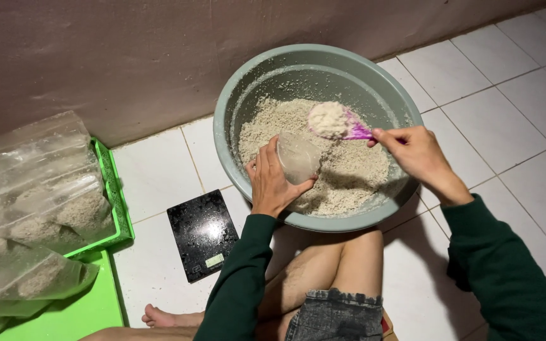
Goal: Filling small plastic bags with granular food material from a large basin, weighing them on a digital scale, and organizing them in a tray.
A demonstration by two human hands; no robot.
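Note:
A grey-green round basin [241, 82] on the tiled floor holds pale coarse grain [355, 173]. My left hand [272, 183] grips a clear plastic bag [298, 156], holding its mouth open over the near side of the basin. My right hand [417, 151] holds a purple scoop [356, 131] heaped with the same grain, its load hovering just above and right of the bag's mouth. Both arms wear dark green sleeves.
A black flat kitchen scale [202, 232] lies on the floor left of my knee. A green crate [116, 202] at the left carries several filled clear bags [39, 196]. A brown wall [127, 57] runs behind the basin. My bare legs are folded below it.

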